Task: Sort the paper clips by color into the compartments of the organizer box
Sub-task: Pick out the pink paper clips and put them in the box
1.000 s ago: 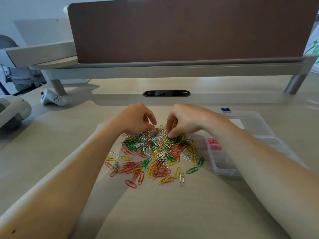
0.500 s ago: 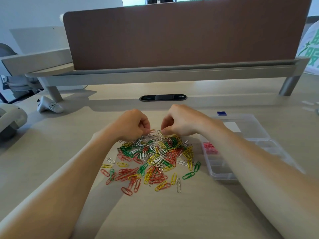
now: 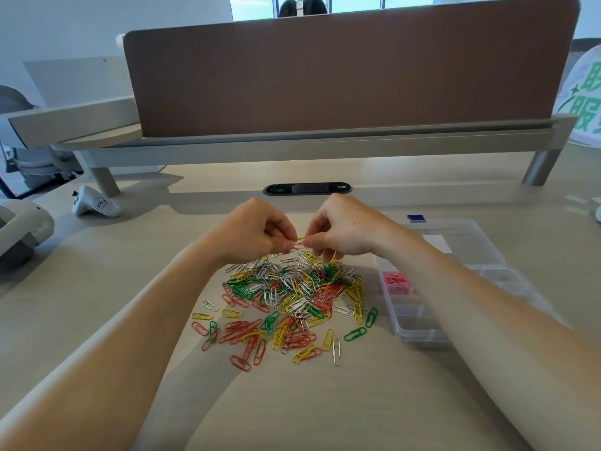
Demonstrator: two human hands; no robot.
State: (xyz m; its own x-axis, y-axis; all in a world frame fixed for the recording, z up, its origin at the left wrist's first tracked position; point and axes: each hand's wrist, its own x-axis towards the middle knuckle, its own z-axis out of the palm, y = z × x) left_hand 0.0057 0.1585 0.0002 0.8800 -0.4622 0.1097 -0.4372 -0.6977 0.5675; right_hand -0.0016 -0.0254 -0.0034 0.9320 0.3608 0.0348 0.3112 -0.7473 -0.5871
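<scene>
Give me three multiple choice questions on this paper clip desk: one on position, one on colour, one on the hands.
1. The organizer box lies where from the pile? A left B right C behind
2. The sorted clips in the box are? A pink B green C white
3. The left hand and right hand are? A flat on desk B shutting a lid C pinching lifted clips
Answers: B, box sits at the pile's right; A, one compartment holds pink ones; C, fingertips meet on clips above the pile.
</scene>
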